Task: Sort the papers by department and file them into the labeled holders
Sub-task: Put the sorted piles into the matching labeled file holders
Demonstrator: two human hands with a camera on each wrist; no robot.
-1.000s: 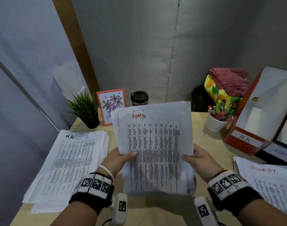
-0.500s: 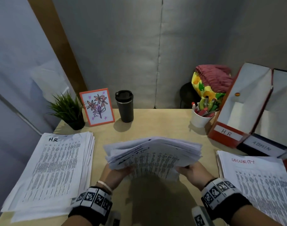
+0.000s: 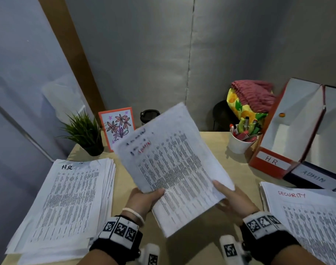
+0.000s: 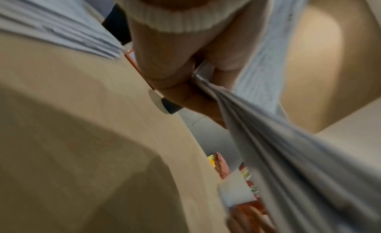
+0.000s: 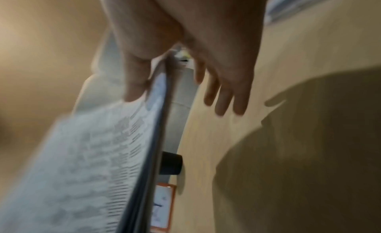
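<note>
The ADMIN stack, which half a second ago was lying nearly flat and low over the tabletop, is now being tipped up and swung so its top edge is leaning toward the holders, so the sorting of this pile looks finished and the filing step is beginning. The left hand is pinching the stack's lower left edge, thumb on top and fingers curled beneath; the right hand is cradling the lower right corner, thumb on the sheet, with its fingers looking fairly straight underneath in the right wrist view. Just right of the ADMIN stack, the red HR holder is standing open and seems to have nothing in it, and the dark ADMIN holder beside it is showing only its label end. The HR pile is lying left of the stack, the SECURITY pile right of it, both unfiled.
</note>
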